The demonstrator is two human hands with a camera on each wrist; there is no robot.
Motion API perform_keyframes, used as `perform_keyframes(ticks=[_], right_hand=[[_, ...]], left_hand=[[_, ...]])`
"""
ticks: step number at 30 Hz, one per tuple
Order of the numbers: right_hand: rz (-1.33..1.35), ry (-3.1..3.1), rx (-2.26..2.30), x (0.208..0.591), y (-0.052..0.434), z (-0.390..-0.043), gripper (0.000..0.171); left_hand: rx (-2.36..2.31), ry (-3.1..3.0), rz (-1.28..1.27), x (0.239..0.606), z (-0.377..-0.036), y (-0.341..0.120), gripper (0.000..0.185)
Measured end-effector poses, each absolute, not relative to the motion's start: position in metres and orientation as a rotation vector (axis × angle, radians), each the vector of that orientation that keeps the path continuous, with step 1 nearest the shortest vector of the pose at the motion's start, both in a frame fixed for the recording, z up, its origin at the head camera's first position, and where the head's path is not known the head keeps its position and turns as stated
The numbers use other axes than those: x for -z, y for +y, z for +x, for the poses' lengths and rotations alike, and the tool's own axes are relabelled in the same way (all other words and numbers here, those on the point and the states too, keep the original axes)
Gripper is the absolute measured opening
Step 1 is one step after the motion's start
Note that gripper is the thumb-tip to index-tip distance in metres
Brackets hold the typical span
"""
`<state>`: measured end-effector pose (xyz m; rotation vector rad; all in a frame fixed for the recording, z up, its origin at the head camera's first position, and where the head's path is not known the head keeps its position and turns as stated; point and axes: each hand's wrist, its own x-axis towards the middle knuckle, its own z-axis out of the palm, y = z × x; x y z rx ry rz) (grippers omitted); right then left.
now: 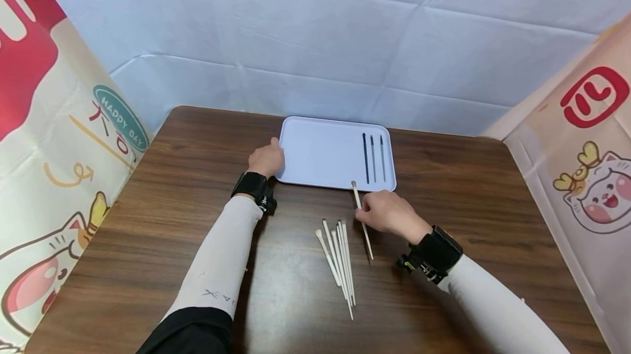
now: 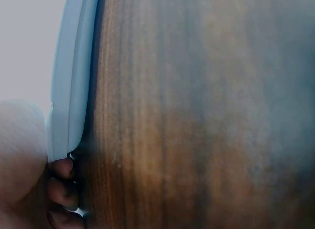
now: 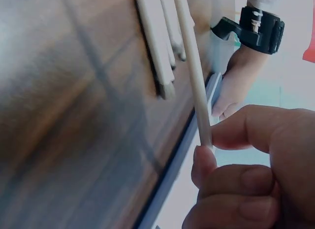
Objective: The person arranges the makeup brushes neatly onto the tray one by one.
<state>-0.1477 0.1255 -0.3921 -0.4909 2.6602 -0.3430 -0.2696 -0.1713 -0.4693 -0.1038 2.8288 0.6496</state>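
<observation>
**Right hand has one pale brush, tip already at the tray's near rim**

I see my right hand [image 1: 389, 212] pinching a single pale-handled brush [image 1: 362, 221] between thumb and curled fingers [image 3: 231, 177]; the grip is closed tight on the shaft, about midway along its length. The brush's long axis runs away from me and slightly left: its bristle end points at the tray [image 1: 320, 151] and sits right at the tray's near rim, while the butt end trails back toward me over the bench [image 1: 197, 266]. So the tray lies straight ahead of the grip, along the brush's own line.

My left hand [image 1: 267, 159] is on the tray's left edge. In the left wrist view the fingers [image 2: 61, 189] are curled under the rim [image 2: 71, 91], so that grip is closed on the tray's edge.

Inside the tray, three dark brushes [image 1: 373, 156] lie side by side near its right end, parallel, each with its long axis running away from me. The brush I hold is tilted only a little off that same direction, and it is just on the near side of them.

The remaining pale brushes [image 1: 340, 258] lie in a loose bundle on the bench, just left of my right hand and clearly nearer to it than to my left. They fan out slightly, heads toward the tray, handles toward me.
</observation>
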Motion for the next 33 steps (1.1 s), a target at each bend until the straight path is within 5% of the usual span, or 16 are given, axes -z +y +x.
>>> perform_keyframes(ticks=[33], right_hand=[[-0.453,2.610,0.327,0.385,0.123,-0.236,0.046]], left_hand=[[-0.647,2.839,-0.117,0.465,-0.266,-0.170,0.038]])
